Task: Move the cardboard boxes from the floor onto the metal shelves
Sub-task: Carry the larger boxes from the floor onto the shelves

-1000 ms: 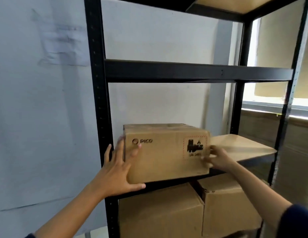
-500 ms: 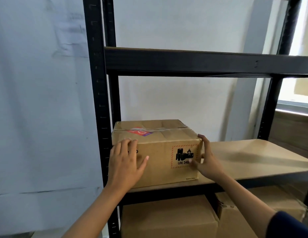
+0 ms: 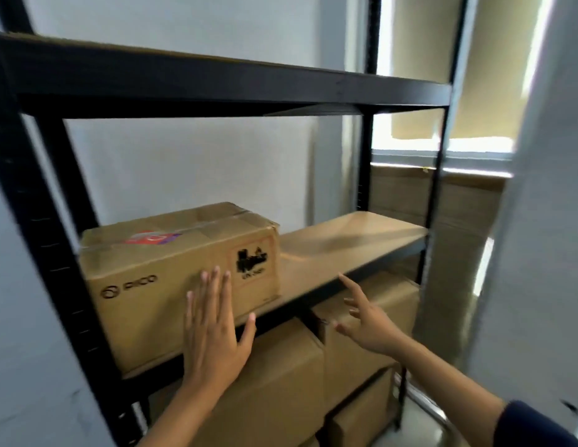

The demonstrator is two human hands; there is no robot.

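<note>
On the middle shelf of the black metal rack, in the head view, one cardboard box was found seated at the left end, hard against the left upright, its base fully on the board. Half a second before, both hands had been set against its front and right edge; now the right hand was seen lifted clear of the box, fingers spread and holding nothing, in front of the shelf's front edge. The left hand was seen flat, fingers straight, before the box's front face; contact could not be confirmed through the blur. Neither grip was closed on anything. The placement of this box was therefore judged complete, and the hands free for another.

Counted: one box on the middle shelf; at least three boxes visible on the levels beneath it, partly hidden; two hands. The upper shelf's contents could not be seen. No box on the floor was in view.
</note>
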